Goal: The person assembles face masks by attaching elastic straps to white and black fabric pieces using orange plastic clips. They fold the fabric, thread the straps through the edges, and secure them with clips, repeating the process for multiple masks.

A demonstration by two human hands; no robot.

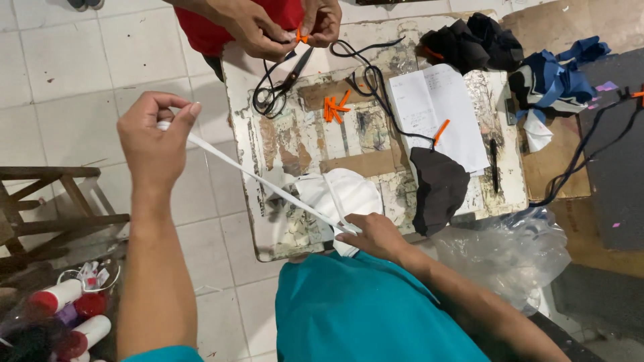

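Left of your left hand (155, 137) you have bare white floor tiles (60, 74). Past your right hand (376, 234), black metal scissors (282, 84), small orange plastic clips (334, 107) and another person's hands (282, 27) block the worn wooden board (315, 141).

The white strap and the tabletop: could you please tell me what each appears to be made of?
White strap: likely woven elastic or fabric tape, matte; it is thin and flat, pulled taut between the left hand and right hand.
Tabletop: apparently painted wood, worn; white paint has flaked off in patches, showing brown beneath.
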